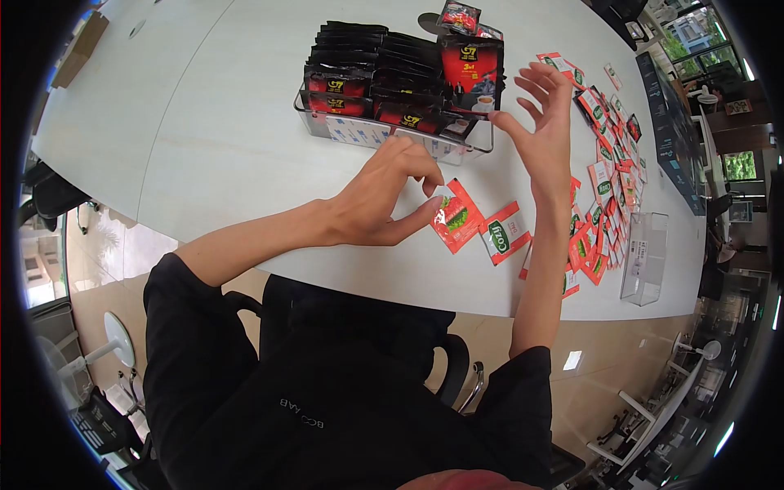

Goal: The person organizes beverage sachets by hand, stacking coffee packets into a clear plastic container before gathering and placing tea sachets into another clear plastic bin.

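My left hand (390, 196) has its thumb and fingertips closed on the left edge of a red tea sachet (457, 219) with a green leaf picture. A second red sachet marked Cozy (504, 233) lies on the table just right of it. My right hand (541, 118) is raised with fingers apart, its thumb by the right end of a clear container with a metal rim (306, 122). Black and red G7 coffee sachets (347, 61) stand in rows inside that container. A larger G7 packet (474, 72) faces me at its right side.
A loose pile of Cozy sachets (600, 233) spreads over the right of the white table (237, 163). Near the right edge is a clear plastic box (645, 260), with a long dark box (670, 135) behind. A chair (359, 306) stands against the front edge.
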Demonstrator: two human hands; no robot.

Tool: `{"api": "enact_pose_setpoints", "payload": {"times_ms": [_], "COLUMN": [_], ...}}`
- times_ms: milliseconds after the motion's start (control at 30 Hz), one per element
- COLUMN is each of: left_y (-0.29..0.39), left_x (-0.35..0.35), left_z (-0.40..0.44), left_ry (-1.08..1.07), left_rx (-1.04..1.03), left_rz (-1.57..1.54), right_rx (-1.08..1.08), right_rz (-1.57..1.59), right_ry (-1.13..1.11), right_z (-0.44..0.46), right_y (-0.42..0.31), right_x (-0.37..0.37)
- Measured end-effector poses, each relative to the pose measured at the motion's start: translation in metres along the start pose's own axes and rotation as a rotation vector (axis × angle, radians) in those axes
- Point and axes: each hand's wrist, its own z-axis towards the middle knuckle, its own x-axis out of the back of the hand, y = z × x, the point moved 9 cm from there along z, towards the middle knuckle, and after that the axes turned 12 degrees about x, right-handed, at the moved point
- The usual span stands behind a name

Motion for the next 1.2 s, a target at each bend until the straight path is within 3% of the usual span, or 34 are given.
{"api": "enact_pose_setpoints", "payload": {"times_ms": [67,167,267,800,967,1200], "left_y": [0.001,0.0,-0.001,-0.001,-0.001,-0.002], "left_x": [0.0,-0.002,-0.001,-0.001,0.0,-0.003], "left_z": [0.0,-0.001,0.0,0.001,0.001,0.001], "left_ry": [0.008,-0.022,-0.003,-0.017,-0.015,-0.029], "left_rx": [-0.004,0.015,0.014,0.03,0.036,0.033], "left_rz": [-0.008,0.011,0.012,-0.01,-0.009,0.011], "right_rx": [0.004,0.036,0.121,0.117,0.2,0.132], "right_rz": [-0.24,-0.317,-0.31,-0.19,-0.399,-0.285], "right_ry": [-0.101,-0.082,-0.068,0.05,0.064,0.029], "right_z": [-0.001,-0.005,-0.008,-0.016,-0.012,-0.013], "right_y": [0.001,-0.001,-0.006,-0.011,-0.026,-0.023], "right_x": [0.002,-0.003,-0.01,0.0,0.015,0.01]}}
